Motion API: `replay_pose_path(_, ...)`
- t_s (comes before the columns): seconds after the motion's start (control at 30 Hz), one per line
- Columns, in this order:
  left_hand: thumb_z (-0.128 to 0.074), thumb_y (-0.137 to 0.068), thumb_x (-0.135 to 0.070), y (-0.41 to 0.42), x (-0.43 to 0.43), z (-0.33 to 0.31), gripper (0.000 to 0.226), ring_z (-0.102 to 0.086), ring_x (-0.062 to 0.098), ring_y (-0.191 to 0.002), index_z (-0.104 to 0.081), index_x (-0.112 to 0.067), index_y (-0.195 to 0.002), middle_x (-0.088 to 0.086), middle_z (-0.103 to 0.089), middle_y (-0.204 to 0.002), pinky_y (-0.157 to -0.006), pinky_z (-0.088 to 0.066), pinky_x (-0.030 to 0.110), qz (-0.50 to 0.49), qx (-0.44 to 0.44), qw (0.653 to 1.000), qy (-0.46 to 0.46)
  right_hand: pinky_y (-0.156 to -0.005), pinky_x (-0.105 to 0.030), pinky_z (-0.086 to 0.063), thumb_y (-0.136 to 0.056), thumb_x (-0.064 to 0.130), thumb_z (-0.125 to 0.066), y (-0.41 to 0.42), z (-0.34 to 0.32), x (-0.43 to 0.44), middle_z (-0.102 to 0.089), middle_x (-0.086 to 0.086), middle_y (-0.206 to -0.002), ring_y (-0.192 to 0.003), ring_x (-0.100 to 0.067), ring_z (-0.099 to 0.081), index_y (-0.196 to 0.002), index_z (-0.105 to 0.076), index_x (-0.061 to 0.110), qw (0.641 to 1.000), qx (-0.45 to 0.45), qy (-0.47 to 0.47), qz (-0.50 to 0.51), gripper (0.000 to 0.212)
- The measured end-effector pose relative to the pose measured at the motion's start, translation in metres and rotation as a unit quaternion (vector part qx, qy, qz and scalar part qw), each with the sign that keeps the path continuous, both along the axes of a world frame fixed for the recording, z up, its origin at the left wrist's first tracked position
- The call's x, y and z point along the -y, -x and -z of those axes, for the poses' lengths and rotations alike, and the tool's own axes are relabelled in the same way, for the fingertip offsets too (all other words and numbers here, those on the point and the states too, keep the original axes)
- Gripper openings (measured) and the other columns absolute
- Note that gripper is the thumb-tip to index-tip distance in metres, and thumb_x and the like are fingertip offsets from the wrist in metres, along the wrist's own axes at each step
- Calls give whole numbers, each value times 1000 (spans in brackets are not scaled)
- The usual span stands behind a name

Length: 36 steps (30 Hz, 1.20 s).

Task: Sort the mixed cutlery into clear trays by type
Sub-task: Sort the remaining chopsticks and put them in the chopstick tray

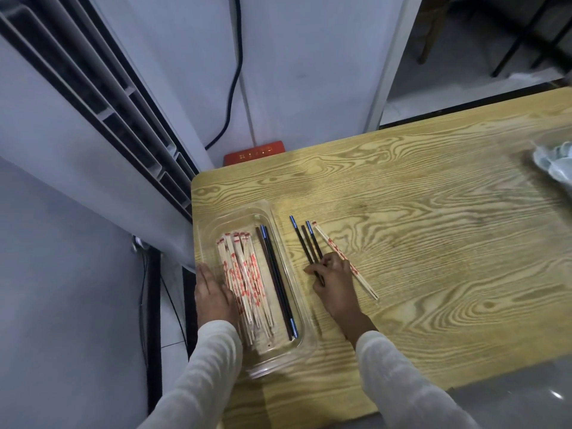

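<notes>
A clear plastic tray (278, 221) lies near the table's left edge. Inside it are several paper-wrapped chopsticks with red print (244, 274) and a few dark chopsticks with blue ends (275, 274). My left hand (212, 295) rests flat against the tray's left side, fingers straight. To the right of the tray, three dark chopsticks (305, 239) lie loose on the wood. My right hand (332, 283) lies on their near ends, with fingers curled around them. One wrapped chopstick (362, 281) lies just right of that hand.
The wooden table (433, 227) stretches away to the right. A pale crumpled item (554, 162) sits at its far right edge. A red box (254, 152) stands behind the table's back left corner, with a white appliance and a black cable beyond.
</notes>
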<state>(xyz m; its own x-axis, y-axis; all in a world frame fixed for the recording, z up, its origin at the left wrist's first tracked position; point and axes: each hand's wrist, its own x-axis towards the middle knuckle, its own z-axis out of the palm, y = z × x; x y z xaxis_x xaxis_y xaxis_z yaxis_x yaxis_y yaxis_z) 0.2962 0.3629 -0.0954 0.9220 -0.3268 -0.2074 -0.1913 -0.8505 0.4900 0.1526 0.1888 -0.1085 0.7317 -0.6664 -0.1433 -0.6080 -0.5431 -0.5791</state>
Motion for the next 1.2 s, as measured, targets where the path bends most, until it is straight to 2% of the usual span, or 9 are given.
replay_pose_path(0.13, -36, -96, -10, 0, 1, -1, 63, -24, 31, -141, -3, -8, -149, 9, -3, -158, -116, -25, 43, 2, -2, 1000, -6, -82, -37, -46, -78, 5, -65, 8, 4, 15, -55, -6, -108, -92, -26, -46, -104, -70, 20, 997, 15, 75, 3, 31)
replay_pose_path(0.3, -37, -96, -10, 0, 0, -1, 63, -32, 34, -135, -4, -8, -149, 8, -2, -158, -112, -31, 45, 1, 0, 1000, -24, -70, -38, -45, -78, 19, -63, 12, 7, 20, -60, -4, -99, -82, -29, -54, -97, -71, 22, 991, 7, 133, -13, 21)
replay_pose_path(0.4, -37, -96, -12, 1, 0, -4, 63, -43, 40, -125, -5, -7, -149, 9, -3, -158, -105, -38, 48, 5, 4, 999, -35, -79, -39, -44, -82, 18, -66, 7, 2, 20, -57, -5, -104, -90, -29, -50, -99, -72, 20, 995, 3, 103, 4, 18)
replay_pose_path(0.5, -37, -96, -11, 1, 1, -6, 61, -31, 35, -135, -6, -5, -149, 11, -6, -157, -112, -30, 44, 8, 2, 999, -37, -85, -33, -37, -84, 12, -65, -1, -11, 23, -56, -6, -106, -99, -28, -47, -99, -73, 20, 995, 26, 31, 92, 18)
replay_pose_path(0.6, -36, -96, -11, 0, 1, -6, 62, -22, 30, -141, -5, -5, -149, 11, -7, -157, -117, -24, 41, 8, -3, 1000, -15, -82, -25, -37, -84, 0, -60, -18, -41, 11, -54, -6, -103, -99, -26, -53, -96, -70, 14, 978, 139, 22, 154, 21)
replay_pose_path(0.67, -37, -95, -11, 0, 1, -5, 62, -22, 29, -141, -5, -5, -149, 11, -7, -157, -117, -24, 41, 8, -4, 1000, -6, -78, -25, -45, -86, -3, -55, -35, -68, -14, -52, -2, -106, -95, -19, -57, -102, -67, 13, 977, 186, -18, 106, 25)
replay_pose_path(0.8, -39, -93, -7, -2, 0, -6, 63, -21, 34, -141, -8, 0, -147, 16, -8, -156, -117, -21, 40, 16, -1, 1000, -2, -81, -28, -49, -91, 1, -48, -74, -71, -67, -55, -5, -120, -100, -21, -61, -121, -58, 11, 999, 32, -12, -39, 33)
replay_pose_path(0.93, -37, -94, -7, -2, 0, -8, 63, -13, 29, -144, -4, -2, -148, 12, -2, -157, -119, -14, 36, 17, -8, 1000, 9, -81, -32, -50, -93, -4, -40, -88, -53, -81, -60, -15, -114, -100, -27, -63, -114, -58, 3, 990, -108, 64, -59, 29)
replay_pose_path(1.2, -34, -96, -8, -3, -2, -6, 61, -9, 26, -145, -3, -2, -148, 13, -3, -157, -118, -9, 30, 14, 7, 1000, 25, -86, -30, -48, -92, -5, -43, -99, -39, -86, -53, -16, -122, -110, -25, -57, -122, -50, 3, 982, -163, 94, -36, 32)
